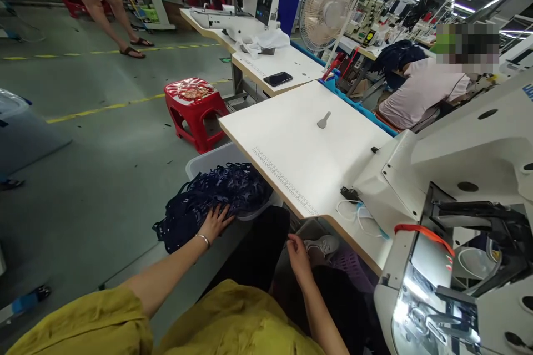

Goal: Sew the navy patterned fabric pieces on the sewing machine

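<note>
My left hand (214,224), with a bracelet at the wrist, lies on a heap of navy blue fabric strips (220,188). Its fingers are spread over the near edge of the heap, and no piece is gripped. The strips fill a pale plastic bin (200,165) and spill over its left side. Beside my dark-clothed knee, below the table's edge, is my right hand (298,258). Its fingers are curled inward, and nothing shows in them.
A white sewing table (300,161) carries a small grey metal piece (323,120) and a printed ruler. At right stands a sewing machine (437,277), a face mask (366,216) near it. Beyond are a red stool (195,105), a phone (278,79), a fan (331,11) and other people.
</note>
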Demonstrator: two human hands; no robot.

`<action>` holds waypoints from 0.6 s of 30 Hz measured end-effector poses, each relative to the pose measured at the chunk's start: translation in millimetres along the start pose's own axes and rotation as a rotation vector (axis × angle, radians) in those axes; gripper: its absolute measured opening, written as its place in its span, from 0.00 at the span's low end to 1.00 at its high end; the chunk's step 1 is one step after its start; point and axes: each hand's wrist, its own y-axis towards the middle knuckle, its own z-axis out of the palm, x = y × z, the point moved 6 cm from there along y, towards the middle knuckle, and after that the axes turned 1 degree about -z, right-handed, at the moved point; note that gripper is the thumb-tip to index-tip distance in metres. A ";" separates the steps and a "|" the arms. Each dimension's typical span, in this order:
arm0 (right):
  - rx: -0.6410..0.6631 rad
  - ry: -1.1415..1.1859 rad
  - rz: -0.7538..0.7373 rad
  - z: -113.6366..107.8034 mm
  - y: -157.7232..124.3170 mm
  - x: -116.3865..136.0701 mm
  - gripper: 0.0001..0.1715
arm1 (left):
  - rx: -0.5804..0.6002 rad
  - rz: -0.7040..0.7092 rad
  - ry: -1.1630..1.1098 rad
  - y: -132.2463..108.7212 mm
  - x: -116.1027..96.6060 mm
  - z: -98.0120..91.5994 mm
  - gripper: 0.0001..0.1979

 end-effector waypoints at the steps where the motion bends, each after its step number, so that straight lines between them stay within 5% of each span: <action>1: 0.009 0.003 -0.004 1.1 -1.4 3.4 0.18 | -0.004 0.009 0.008 0.7 5.2 -1.3 0.19; 7: 0.004 -0.009 -0.003 -14.3 -10.3 9.4 0.18 | -0.031 0.016 0.056 7.8 25.3 -7.1 0.19; 13: -0.047 -0.020 0.001 -38.1 -27.8 -5.3 0.18 | -0.037 0.055 0.104 7.8 2.5 -1.4 0.19; 18: -0.170 -0.071 -0.005 -89.1 -57.6 -22.1 0.21 | -0.061 0.051 0.137 5.2 -8.2 -7.8 0.20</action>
